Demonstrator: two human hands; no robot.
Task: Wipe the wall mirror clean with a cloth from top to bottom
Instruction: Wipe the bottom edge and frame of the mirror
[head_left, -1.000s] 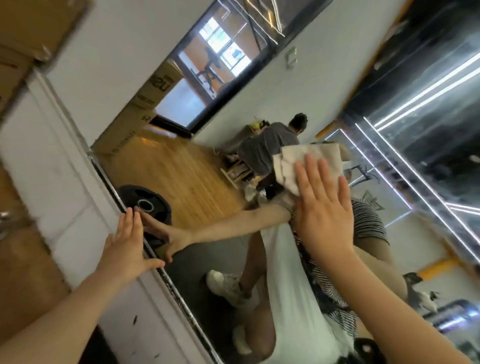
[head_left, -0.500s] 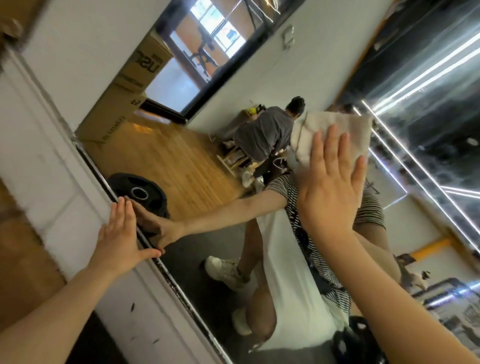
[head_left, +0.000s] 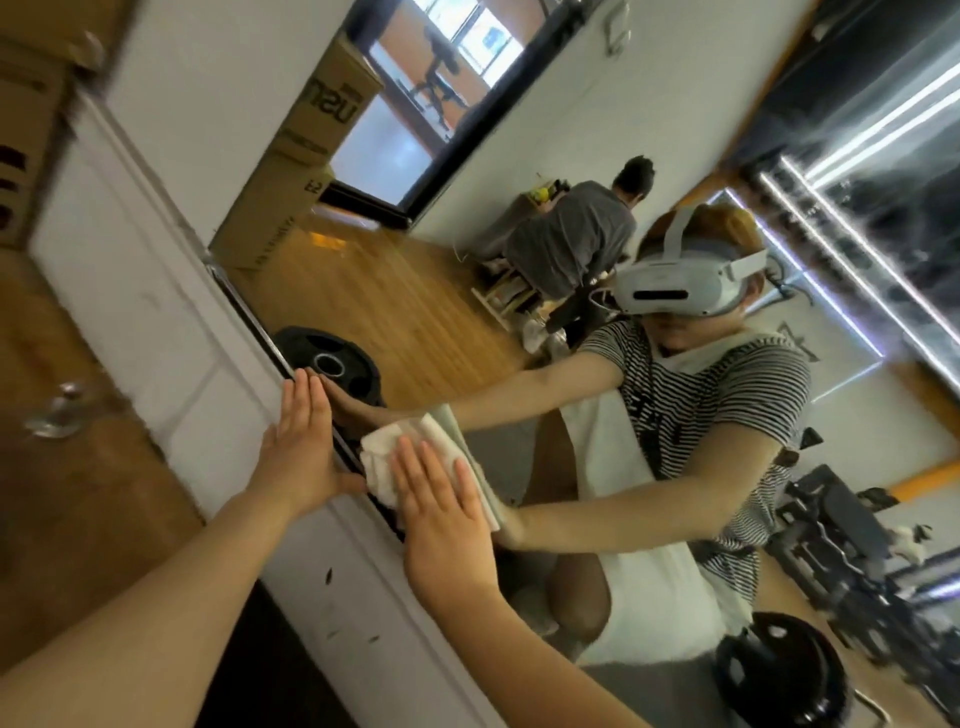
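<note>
Wiping low on the mirror

My right hand presses the cloth flat-fingered against the glass — my left hand, fingers straight and holding nothing, rests on the mirror's edge just beside it.

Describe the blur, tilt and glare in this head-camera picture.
Head view: strongly tilted; wide-angle bending at the edges; motion blur smears the brown wooden door and stacked cardboard boxes; bright ceiling strip lights reflected in the wall mirror glare upper right; the right hand and crumpled white cloth stay fairly sharp.
</note>
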